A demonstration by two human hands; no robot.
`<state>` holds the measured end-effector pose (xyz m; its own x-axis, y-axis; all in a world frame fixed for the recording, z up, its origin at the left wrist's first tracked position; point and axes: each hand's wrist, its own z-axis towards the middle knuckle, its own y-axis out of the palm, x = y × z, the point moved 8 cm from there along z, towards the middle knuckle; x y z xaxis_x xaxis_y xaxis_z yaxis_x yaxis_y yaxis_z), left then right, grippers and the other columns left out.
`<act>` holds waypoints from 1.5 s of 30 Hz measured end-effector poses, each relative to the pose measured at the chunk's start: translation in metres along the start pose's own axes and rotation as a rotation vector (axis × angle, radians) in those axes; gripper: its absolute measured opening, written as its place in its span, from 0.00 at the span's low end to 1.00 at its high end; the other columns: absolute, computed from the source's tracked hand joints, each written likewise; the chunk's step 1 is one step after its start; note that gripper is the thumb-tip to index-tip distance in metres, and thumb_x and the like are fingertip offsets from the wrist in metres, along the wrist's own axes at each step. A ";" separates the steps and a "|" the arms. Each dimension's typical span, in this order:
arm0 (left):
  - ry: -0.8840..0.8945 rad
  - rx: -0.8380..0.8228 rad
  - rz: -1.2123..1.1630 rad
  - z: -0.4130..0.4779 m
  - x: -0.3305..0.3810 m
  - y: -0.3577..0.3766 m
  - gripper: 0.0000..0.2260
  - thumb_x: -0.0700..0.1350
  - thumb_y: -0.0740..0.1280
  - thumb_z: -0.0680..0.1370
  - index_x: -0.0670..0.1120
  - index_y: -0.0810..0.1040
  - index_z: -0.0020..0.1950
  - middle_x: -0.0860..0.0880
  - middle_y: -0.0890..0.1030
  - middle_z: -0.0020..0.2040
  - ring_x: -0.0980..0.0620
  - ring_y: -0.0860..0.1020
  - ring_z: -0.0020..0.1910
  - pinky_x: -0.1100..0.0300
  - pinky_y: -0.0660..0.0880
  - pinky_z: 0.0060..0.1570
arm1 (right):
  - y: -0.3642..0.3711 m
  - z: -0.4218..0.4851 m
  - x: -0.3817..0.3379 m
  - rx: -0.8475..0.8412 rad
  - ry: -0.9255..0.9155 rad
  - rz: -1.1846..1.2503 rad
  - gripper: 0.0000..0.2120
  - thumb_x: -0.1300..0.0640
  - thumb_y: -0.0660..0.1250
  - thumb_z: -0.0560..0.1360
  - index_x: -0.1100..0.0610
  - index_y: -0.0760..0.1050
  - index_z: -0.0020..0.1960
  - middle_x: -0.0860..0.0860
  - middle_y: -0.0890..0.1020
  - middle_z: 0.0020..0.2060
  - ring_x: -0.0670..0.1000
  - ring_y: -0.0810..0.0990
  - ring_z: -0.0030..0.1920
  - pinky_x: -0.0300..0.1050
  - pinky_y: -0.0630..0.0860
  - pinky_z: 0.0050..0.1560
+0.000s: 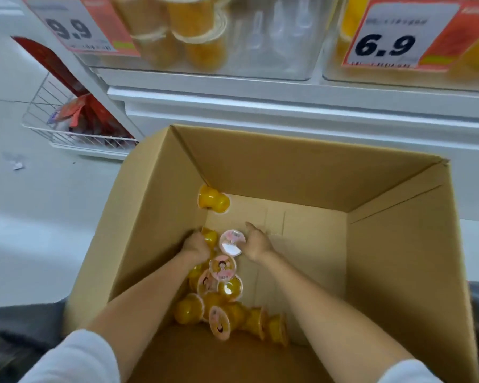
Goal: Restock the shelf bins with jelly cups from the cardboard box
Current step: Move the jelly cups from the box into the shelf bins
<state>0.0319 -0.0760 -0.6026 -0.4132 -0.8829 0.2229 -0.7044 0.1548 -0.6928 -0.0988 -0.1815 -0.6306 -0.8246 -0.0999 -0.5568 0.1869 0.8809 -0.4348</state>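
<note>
White sleeves (75, 357) are framing the view as both bare arms are reaching into the cardboard box (155, 217). The left hand (195, 246) is curling around a yellow jelly cup (209, 235); its fingers are hidden. The right hand (256, 241) is touching a pink-lidded cup (232, 242), and its grip is unclear. More cups (233, 313) are lying below, blurred.

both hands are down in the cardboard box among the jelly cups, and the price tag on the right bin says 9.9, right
Not quite. In the head view, both hands, left and right, are down in the cardboard box among the jelly cups, but the right bin's price tag reads 6.9. The 9.9 tag is on the left.
</note>
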 end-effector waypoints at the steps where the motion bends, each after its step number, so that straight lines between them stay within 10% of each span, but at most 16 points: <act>1: -0.002 0.015 -0.034 0.006 -0.001 0.003 0.11 0.45 0.63 0.79 0.42 0.79 0.58 0.42 0.80 0.59 0.43 0.78 0.58 0.56 0.73 0.56 | 0.006 0.010 0.003 -0.013 0.002 -0.045 0.33 0.52 0.63 0.77 0.55 0.54 0.78 0.56 0.72 0.69 0.58 0.71 0.68 0.46 0.71 0.63; 7: -0.036 0.036 -0.344 0.029 0.000 0.019 0.11 0.36 0.65 0.78 0.47 0.72 0.38 0.47 0.76 0.47 0.52 0.73 0.49 0.64 0.67 0.47 | 0.001 0.029 0.034 0.139 0.050 0.056 0.03 0.56 0.67 0.74 0.55 0.75 0.44 0.52 0.81 0.42 0.56 0.79 0.48 0.44 0.71 0.43; 14: -0.176 -0.114 -0.355 0.036 -0.003 0.037 0.16 0.47 0.72 0.75 0.41 0.80 0.60 0.44 0.82 0.56 0.47 0.79 0.54 0.58 0.75 0.53 | 0.003 0.029 0.061 0.124 0.112 0.417 0.18 0.66 0.73 0.69 0.52 0.66 0.33 0.47 0.74 0.31 0.51 0.73 0.37 0.48 0.74 0.41; 17: -0.179 -0.082 -0.481 0.027 0.006 0.031 0.13 0.45 0.74 0.74 0.41 0.80 0.55 0.47 0.81 0.53 0.47 0.79 0.50 0.58 0.76 0.49 | -0.006 0.026 0.065 0.083 0.146 0.573 0.14 0.66 0.72 0.71 0.53 0.70 0.36 0.53 0.78 0.37 0.53 0.77 0.43 0.61 0.79 0.47; 22: -0.088 -0.193 -0.819 -0.006 0.061 0.004 0.21 0.44 0.72 0.75 0.45 0.72 0.66 0.44 0.77 0.62 0.45 0.78 0.58 0.54 0.80 0.41 | -0.072 -0.026 0.033 0.061 0.128 0.679 0.04 0.63 0.65 0.78 0.60 0.79 0.50 0.57 0.80 0.46 0.54 0.81 0.43 0.46 0.81 0.39; 27: 0.119 -0.220 -1.028 -0.065 0.143 -0.061 0.15 0.41 0.70 0.77 0.44 0.71 0.62 0.40 0.77 0.63 0.40 0.79 0.58 0.51 0.83 0.39 | -0.161 -0.102 -0.009 0.180 0.008 0.719 0.05 0.59 0.60 0.81 0.56 0.75 0.53 0.56 0.80 0.50 0.54 0.80 0.51 0.53 0.80 0.48; 37: 0.627 0.379 -0.851 -0.215 0.273 -0.222 0.22 0.55 0.76 0.60 0.51 0.75 0.49 0.48 0.82 0.49 0.46 0.82 0.46 0.48 0.80 0.49 | -0.342 -0.262 -0.089 0.767 -0.426 0.468 0.11 0.52 0.63 0.77 0.58 0.79 0.47 0.57 0.82 0.42 0.59 0.82 0.43 0.63 0.81 0.44; 41: 0.767 0.578 -0.709 -0.265 0.321 -0.264 0.16 0.54 0.76 0.67 0.48 0.76 0.47 0.51 0.81 0.45 0.51 0.79 0.44 0.55 0.76 0.44 | -0.395 -0.305 -0.108 0.967 -0.560 0.378 0.12 0.55 0.62 0.78 0.60 0.80 0.43 0.48 0.77 0.32 0.50 0.77 0.36 0.36 0.78 0.38; 45: 0.760 0.660 -0.673 -0.264 0.370 -0.290 0.12 0.53 0.73 0.71 0.47 0.76 0.45 0.53 0.78 0.42 0.53 0.77 0.43 0.60 0.68 0.39 | -0.433 -0.300 -0.106 1.079 -0.517 0.338 0.19 0.51 0.60 0.78 0.55 0.74 0.31 0.45 0.74 0.24 0.57 0.79 0.34 0.59 0.80 0.36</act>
<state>-0.0688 -0.3302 -0.1378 -0.4669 -0.1797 0.8659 -0.5703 -0.6872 -0.4501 -0.2527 -0.4136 -0.1711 -0.3886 -0.3279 -0.8611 0.8940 0.0921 -0.4385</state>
